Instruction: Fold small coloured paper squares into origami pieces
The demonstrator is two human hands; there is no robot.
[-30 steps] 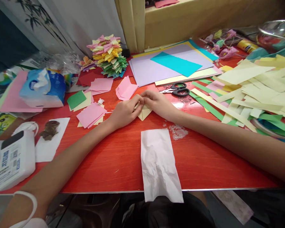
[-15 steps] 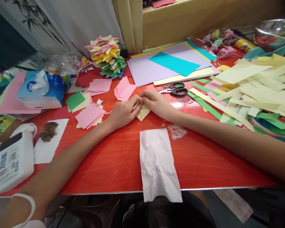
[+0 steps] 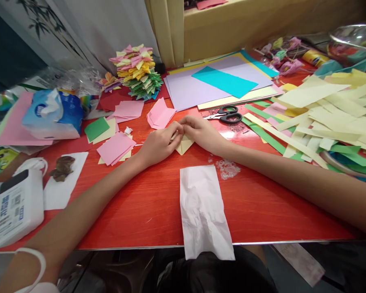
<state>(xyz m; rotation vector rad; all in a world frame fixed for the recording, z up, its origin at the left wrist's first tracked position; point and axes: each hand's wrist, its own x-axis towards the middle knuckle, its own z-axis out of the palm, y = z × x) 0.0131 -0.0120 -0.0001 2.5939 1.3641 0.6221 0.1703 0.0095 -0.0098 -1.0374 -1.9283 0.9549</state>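
My left hand [image 3: 162, 145] and right hand [image 3: 203, 133], fingers curled, meet over small folded pale-yellow paper [image 3: 185, 146]; cannot tell if either pinches it. Paper lies just beyond crumpled white rectangular sheet [image 3: 205, 207]. Beyond sheet, rightward: black-handled metal scissors [image 3: 222, 115]. Left of sheet: square pink papers [image 3: 115, 148].

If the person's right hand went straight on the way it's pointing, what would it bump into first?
Most likely the left hand. The right hand points toward it, and the two are close together at the pale yellow paper. Whether they already touch is hard to tell from this view.
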